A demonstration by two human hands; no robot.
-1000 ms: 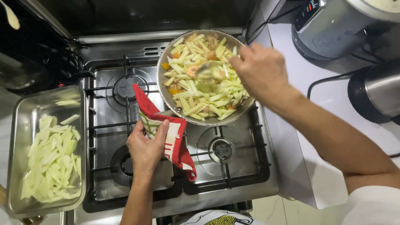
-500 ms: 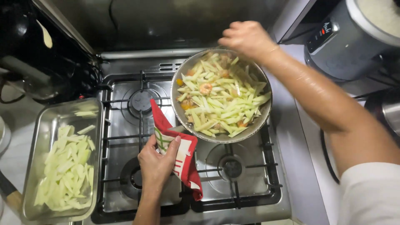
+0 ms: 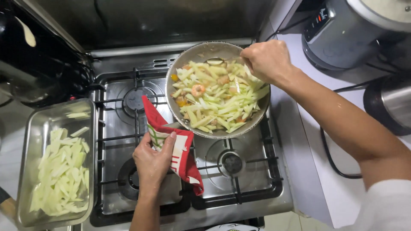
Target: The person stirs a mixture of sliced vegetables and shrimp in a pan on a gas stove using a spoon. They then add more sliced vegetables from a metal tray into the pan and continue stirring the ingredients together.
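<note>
The pan (image 3: 217, 92) sits on the far right burner of the gas stove (image 3: 128, 141), full of pale vegetable strips with a shrimp (image 3: 198, 90) and orange bits among them. Its handle runs out from the pan's near left rim and is wrapped in a red patterned cloth (image 3: 182, 154), likely to shield the palm from heat. The left hand (image 3: 154, 160) is closed round that cloth-covered handle, fingers (image 3: 169, 141) curled over it, probably steadying the pan. At the pan's far right rim the right hand (image 3: 267, 60) is closed on a metal utensil (image 3: 218, 60) whose end lies in the food at the far side; the exact grip is hidden behind the knuckles. Left of the pan, beyond the stove, a steel tray (image 3: 32, 141) holds more raw strips. To the pan's right, on the desk (image 3: 338, 184), stand a grey cooker (image 3: 355, 34) and a dark appliance (image 3: 391, 105).
</note>
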